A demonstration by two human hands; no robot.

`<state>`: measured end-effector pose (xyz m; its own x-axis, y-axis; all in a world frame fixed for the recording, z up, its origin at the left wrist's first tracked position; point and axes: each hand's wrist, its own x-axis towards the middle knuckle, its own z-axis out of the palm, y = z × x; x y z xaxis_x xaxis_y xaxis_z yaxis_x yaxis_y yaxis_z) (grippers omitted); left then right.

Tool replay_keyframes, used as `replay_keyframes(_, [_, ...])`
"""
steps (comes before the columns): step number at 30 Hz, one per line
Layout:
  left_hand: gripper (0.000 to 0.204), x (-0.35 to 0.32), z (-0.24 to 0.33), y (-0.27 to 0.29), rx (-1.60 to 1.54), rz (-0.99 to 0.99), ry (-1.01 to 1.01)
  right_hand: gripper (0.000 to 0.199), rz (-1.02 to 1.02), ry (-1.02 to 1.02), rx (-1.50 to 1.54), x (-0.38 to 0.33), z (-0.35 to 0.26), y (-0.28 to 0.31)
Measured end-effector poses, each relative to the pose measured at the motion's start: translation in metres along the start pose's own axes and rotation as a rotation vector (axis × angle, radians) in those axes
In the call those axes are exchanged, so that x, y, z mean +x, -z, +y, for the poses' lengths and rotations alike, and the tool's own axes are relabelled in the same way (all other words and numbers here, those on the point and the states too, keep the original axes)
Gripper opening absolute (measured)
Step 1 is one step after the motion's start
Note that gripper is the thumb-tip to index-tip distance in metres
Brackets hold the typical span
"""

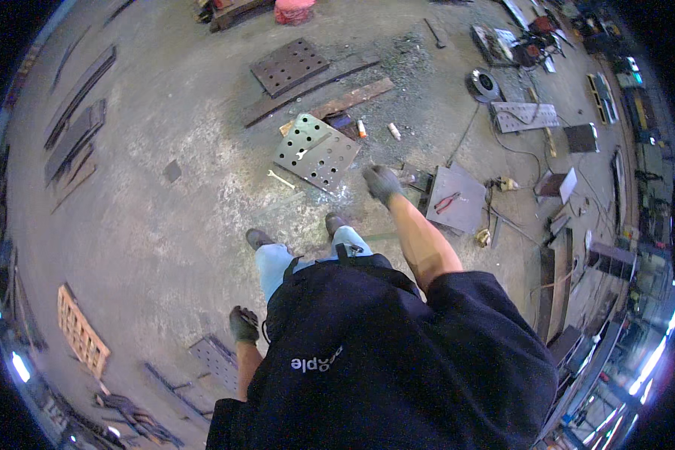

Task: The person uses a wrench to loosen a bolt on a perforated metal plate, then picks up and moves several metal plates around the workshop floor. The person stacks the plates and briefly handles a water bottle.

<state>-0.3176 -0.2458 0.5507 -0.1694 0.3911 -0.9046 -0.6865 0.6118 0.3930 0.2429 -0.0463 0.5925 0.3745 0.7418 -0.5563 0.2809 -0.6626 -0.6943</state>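
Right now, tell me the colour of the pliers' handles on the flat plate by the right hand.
Red, on the pliers; seen in the head view.

The person stands on the floor [150, 225], feet side by side. The right hand [383, 182] reaches forward, just right of a perforated plate [315, 151] that lies tilted on the floor ahead of the feet. A wrench [280, 178] lies at that plate's left edge. Beyond it rest long bars [322, 88] and a second perforated plate [289, 66]. Right of the hand sits a flat plate [461, 196] with pliers [447, 202] on it. The left hand [243, 325] hangs low at the left, above a grating [216, 361].
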Motion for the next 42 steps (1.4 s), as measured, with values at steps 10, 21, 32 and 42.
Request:
replay_keyframes(10, [0.015, 0.024, 0.194, -0.015, 0.100, -0.040, -0.216, 0.040, 0.002, 0.251, -0.239, -0.018, -0.137, -0.151])
replay_keyframes(21, [0.020, 0.093, 0.218, 0.132, 0.084, 0.097, 0.144, 0.035, -0.113, -0.717, -0.263, -0.184, 0.026, -0.185])
replay_keyframes(32, [0.014, 0.129, 0.376, -0.100, 0.137, 0.033, -0.200, 0.037, -0.111, -0.344, -0.133, 0.003, -0.145, -0.266])
replay_keyframes(42, [0.010, 0.188, 0.482, -0.164, 0.101, 0.064, -0.311, 0.045, -0.226, 0.283, -0.392, 0.255, -0.459, -0.378])
